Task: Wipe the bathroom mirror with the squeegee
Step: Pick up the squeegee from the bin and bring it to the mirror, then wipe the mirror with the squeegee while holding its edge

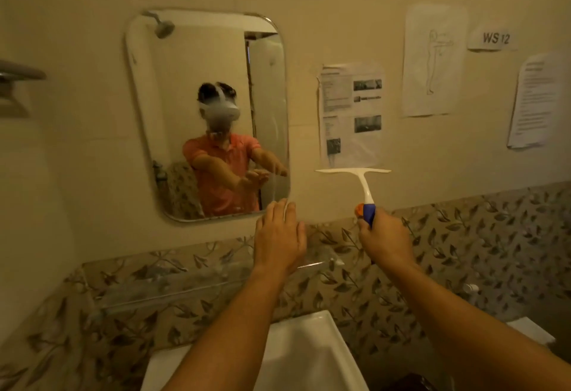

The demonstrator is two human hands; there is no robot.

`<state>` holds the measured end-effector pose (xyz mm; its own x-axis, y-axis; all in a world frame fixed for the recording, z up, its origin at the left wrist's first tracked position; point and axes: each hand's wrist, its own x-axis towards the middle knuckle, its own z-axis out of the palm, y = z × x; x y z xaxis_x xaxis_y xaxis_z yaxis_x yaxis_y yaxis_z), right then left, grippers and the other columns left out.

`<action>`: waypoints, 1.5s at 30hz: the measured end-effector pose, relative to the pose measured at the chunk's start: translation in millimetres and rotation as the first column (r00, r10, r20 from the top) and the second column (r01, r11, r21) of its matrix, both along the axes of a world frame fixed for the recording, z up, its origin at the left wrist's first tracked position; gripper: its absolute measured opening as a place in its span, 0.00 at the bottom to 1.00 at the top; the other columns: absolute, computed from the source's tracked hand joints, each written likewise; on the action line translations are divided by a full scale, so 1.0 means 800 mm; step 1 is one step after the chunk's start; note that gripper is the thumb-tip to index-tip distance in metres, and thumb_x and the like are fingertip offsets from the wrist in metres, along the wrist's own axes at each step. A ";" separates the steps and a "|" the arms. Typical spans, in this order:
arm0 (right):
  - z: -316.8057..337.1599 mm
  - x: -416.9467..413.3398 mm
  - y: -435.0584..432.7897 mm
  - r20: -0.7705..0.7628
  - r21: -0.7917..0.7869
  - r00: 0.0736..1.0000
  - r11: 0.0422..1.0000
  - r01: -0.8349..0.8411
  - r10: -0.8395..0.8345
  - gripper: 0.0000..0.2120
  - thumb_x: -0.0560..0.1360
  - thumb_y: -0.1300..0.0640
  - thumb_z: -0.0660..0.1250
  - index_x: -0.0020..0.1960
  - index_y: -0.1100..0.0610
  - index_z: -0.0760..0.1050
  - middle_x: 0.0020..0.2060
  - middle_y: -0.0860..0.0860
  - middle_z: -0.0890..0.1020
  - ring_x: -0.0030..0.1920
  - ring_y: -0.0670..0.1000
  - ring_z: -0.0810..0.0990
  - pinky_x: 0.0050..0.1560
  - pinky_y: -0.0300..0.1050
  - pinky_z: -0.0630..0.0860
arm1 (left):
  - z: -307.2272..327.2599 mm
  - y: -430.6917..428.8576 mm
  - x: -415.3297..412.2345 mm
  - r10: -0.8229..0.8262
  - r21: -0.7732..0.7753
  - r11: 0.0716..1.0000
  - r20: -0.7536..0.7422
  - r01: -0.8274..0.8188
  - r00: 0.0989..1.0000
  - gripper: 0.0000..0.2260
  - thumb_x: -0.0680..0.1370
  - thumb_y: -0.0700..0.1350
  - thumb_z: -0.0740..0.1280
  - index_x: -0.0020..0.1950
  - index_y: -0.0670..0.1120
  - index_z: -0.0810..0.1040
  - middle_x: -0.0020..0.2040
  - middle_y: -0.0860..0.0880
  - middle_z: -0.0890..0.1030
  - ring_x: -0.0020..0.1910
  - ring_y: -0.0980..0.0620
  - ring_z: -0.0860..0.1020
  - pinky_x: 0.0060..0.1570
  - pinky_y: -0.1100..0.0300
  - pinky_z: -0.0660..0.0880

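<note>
Nearest the camera, a white sink (pixel 312 356) is cut off by the lower edge and partly covered by two bare forearms. Beyond it a clear shelf (pixel 173 282) juts from a band of leaf-patterned tiles (pixel 482 236). The left hand (pixel 279 240) is released, fingers spread flat, just below the mirror's lower right corner. The right hand (pixel 386 237) is clenched around the blue grip of the squeegee (pixel 360 182), whose white blade sits level against the wall, right of the mirror (pixel 207 112) and apart from the glass. The mirror reflects a person in an orange shirt wearing a headset, blurred. Further right hang printed sheets (pixel 352 112) with text too small to read, and a sign (pixel 494 38) reading "WS 12"
</note>
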<state>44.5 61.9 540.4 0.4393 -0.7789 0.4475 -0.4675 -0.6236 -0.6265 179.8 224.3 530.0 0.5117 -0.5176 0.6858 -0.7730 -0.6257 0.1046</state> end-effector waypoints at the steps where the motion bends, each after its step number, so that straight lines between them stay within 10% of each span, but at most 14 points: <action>1: 0.012 0.007 0.012 0.025 -0.016 1.000 1.000 -0.011 0.012 0.12 0.81 0.50 0.66 0.54 0.59 0.74 0.41 0.54 0.80 0.40 0.55 0.79 0.39 0.49 0.76 | 0.008 0.014 0.009 0.019 0.001 1.000 0.011 -0.019 1.000 0.25 0.82 0.54 0.53 0.75 0.44 0.70 0.74 0.44 0.70 0.73 0.43 0.66 0.70 0.46 0.66; 33: 0.301 0.165 0.138 0.286 -0.292 0.882 0.911 -0.292 0.375 0.16 0.84 0.45 0.58 0.66 0.54 0.65 0.43 0.53 0.79 0.40 0.53 0.81 0.44 0.57 0.83 | 0.180 0.182 0.145 0.409 -0.076 0.912 0.099 -0.403 0.907 0.30 0.83 0.56 0.51 0.83 0.46 0.51 0.83 0.44 0.49 0.81 0.43 0.46 0.78 0.45 0.53; 45: 0.330 0.215 0.157 0.257 -0.321 0.902 0.911 -0.259 0.347 0.18 0.85 0.46 0.59 0.68 0.55 0.64 0.45 0.53 0.78 0.40 0.51 0.79 0.41 0.49 0.79 | 0.215 0.206 0.193 0.447 0.006 0.891 0.163 -0.454 0.880 0.45 0.74 0.66 0.65 0.82 0.43 0.52 0.80 0.41 0.56 0.78 0.41 0.56 0.73 0.46 0.66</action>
<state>216.4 187.2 804.2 0.4431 -0.4572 0.7711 -0.0434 -0.8701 -0.4910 334.2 389.0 702.4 0.5875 -0.2864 0.7569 -0.4108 -0.9114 -0.0260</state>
